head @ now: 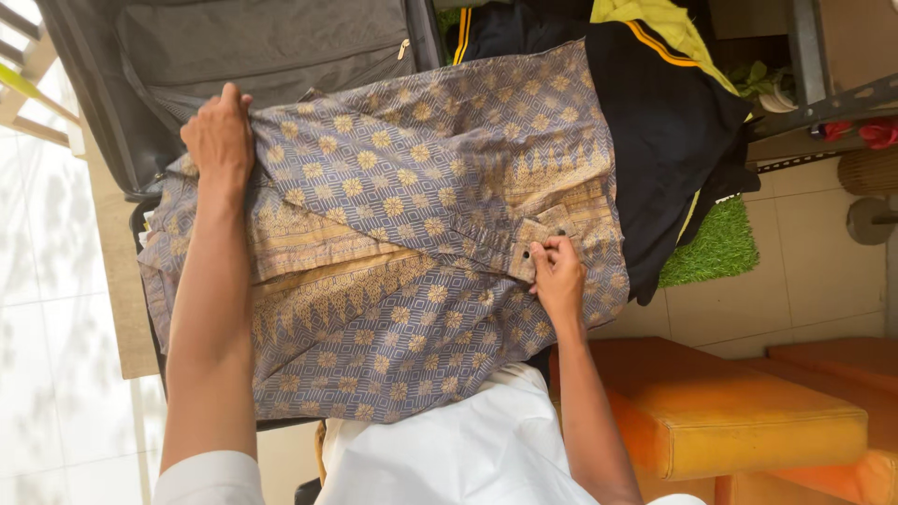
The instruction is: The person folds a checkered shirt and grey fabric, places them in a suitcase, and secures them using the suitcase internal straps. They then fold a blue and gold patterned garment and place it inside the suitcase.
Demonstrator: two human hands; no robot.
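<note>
Left hand pinches the patterned shirt at its far-left shoulder; right hand pinches the buttoned cuff. Keep fabric taut, flat.

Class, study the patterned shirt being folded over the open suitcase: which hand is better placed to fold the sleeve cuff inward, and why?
Probably the right hand: its fingertips already pinch the buttoned cuff of the patterned shirt. The left hand grips the shirt's far edge near the suitcase lid, away from the cuff.
</note>
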